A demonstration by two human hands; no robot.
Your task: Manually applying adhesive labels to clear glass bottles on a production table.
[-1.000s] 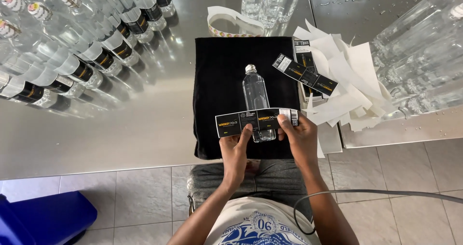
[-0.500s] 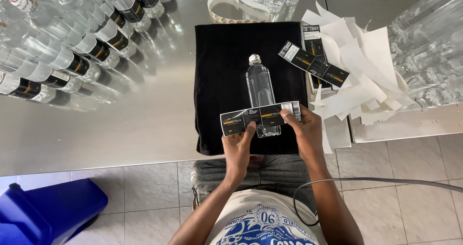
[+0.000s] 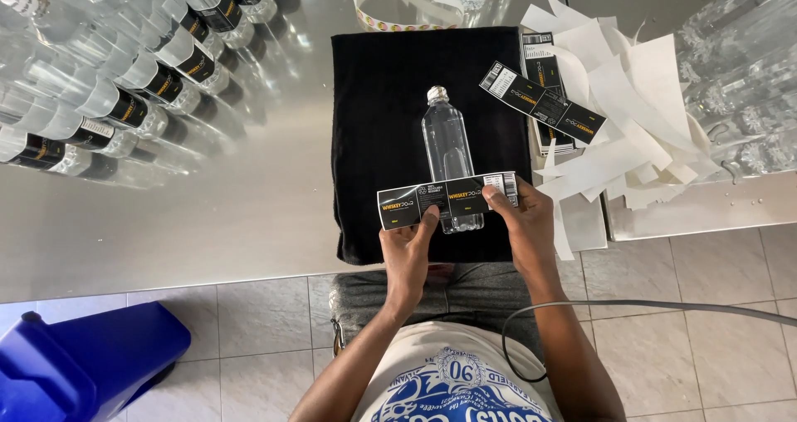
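At far left a blue bin (image 3: 83, 360) stands on the tiled floor beside your seat. Above it, rows of finished bottles (image 3: 124, 106) lie on the steel table (image 3: 249, 214), dark bands already around them, kept well apart from your working area.

Your left hand (image 3: 408, 252) pinches the lower edge of the black label (image 3: 447, 198), thumb on top and fingers underneath, closed on the strip near its middle-left. The label is stretched flat and crosswise over the lower body of the clear bottle (image 3: 446, 152), evidently so it sits square to the bottle's axis. The bottle lies on its side, cap pointing away from you, on a black cloth (image 3: 374, 98); the cloth appears placed to stop the glass from rolling or sliding on the metal.

Your right hand (image 3: 523, 223) clamps the label's right end, thumb pressed on the white printed patch, fingers curled below.

To the right, spare labels (image 3: 544, 105) lie just beside the cloth, partly over a heap of peeled white backing paper (image 3: 631, 131). Unlabelled bottles (image 3: 739, 73) are at far right.
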